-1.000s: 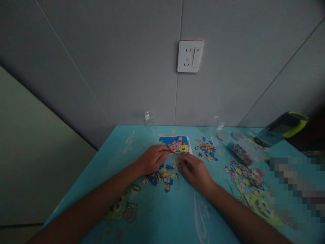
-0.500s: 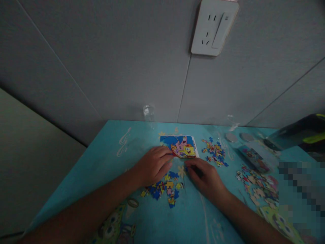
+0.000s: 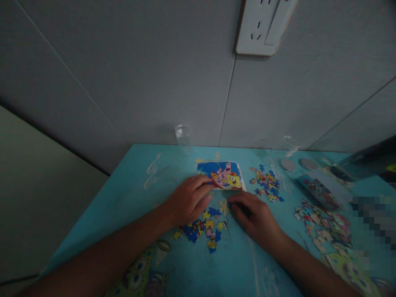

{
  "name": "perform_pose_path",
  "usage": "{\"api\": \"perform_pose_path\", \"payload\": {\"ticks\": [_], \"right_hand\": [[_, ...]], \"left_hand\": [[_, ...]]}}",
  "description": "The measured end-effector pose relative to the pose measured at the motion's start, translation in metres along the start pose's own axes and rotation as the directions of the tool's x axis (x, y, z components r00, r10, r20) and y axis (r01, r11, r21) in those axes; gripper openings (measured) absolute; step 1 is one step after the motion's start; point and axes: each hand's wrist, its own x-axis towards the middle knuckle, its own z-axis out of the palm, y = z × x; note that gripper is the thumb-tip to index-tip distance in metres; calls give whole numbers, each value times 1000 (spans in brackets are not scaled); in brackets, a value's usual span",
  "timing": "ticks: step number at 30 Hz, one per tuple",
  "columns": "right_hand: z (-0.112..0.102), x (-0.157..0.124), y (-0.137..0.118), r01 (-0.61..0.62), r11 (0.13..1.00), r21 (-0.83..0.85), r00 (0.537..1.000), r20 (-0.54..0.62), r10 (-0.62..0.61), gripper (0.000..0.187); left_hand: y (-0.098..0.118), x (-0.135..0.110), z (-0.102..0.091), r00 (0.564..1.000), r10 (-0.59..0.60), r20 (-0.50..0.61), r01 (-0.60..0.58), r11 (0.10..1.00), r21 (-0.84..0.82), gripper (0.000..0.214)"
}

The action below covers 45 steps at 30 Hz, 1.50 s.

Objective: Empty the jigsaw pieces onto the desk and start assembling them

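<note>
On the blue tabletop (image 3: 198,272), a heap of loose puzzle pieces (image 3: 209,224) is lying between my forearms, just nearer than my fingertips. My right hand (image 3: 255,214) is pinching what looks like a small blue piece (image 3: 229,204), thumb against forefinger. My left hand (image 3: 188,201) is resting palm down, fingers loosely stretched, their tips touching the lower-left corner of a picture card (image 3: 222,175). Beyond my right hand, a second pile of pieces (image 3: 266,183) is lying beside the card. Farther off, a clear cup (image 3: 183,140) is standing near the wall (image 3: 139,74).
</note>
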Motion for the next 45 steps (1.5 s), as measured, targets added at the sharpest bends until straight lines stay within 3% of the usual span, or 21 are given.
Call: {"api": "perform_pose_path", "payload": {"ticks": [9, 16, 28, 41, 45], "right_hand": [[1, -2, 3, -51, 999, 2, 998, -30, 51, 21], [-3, -1, 2, -9, 998, 67, 995, -99, 16, 26], [0, -7, -3, 6, 971, -238, 999, -32, -14, 26], [-2, -2, -4, -21, 988, -152, 1000, -18, 19, 4], [-2, -2, -5, -28, 996, -83, 1000, -16, 27, 7]], "left_hand": [[-4, -1, 1, 1000, -6, -28, 6, 1000, -11, 32], [-5, 0, 4, 1000, -4, -19, 5, 1000, 27, 28], [-12, -3, 12, 998, 21, -56, -18, 998, 53, 31], [-10, -1, 11, 998, 27, -60, -25, 999, 32, 27], [-10, -1, 10, 998, 23, -53, -22, 999, 29, 25]]}}
